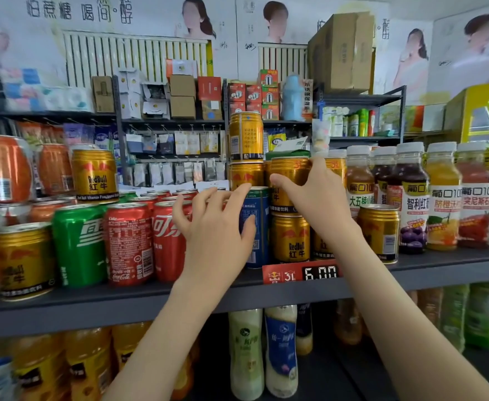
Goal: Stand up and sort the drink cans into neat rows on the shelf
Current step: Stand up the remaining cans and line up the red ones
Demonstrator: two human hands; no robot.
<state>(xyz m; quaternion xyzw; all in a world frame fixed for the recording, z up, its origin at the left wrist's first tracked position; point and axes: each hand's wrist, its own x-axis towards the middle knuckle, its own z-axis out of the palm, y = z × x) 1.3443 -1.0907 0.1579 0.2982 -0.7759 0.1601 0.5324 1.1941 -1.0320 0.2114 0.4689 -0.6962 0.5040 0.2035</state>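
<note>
Gold can (291,169) — second tier, mid-shelf (440,270), blue can (262,221) at its 8 o'clock — rigid, smooth, probably full and heavy, best gripped mid-wall: right hand (315,195) clasps it thumb-to-fingers; left hand (214,227) splayed, thumb resting on blue can.

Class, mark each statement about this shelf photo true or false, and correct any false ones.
1. The right hand grips a stacked gold can. True.
2. The price tag reads 8.00. False: it reads 6.00.
3. The green can stands left of the red cans. True.
4. The blue can lies on its side. False: it stands upright.
5. The left hand grips the green can. False: its spread fingers reach at the blue can.
</note>
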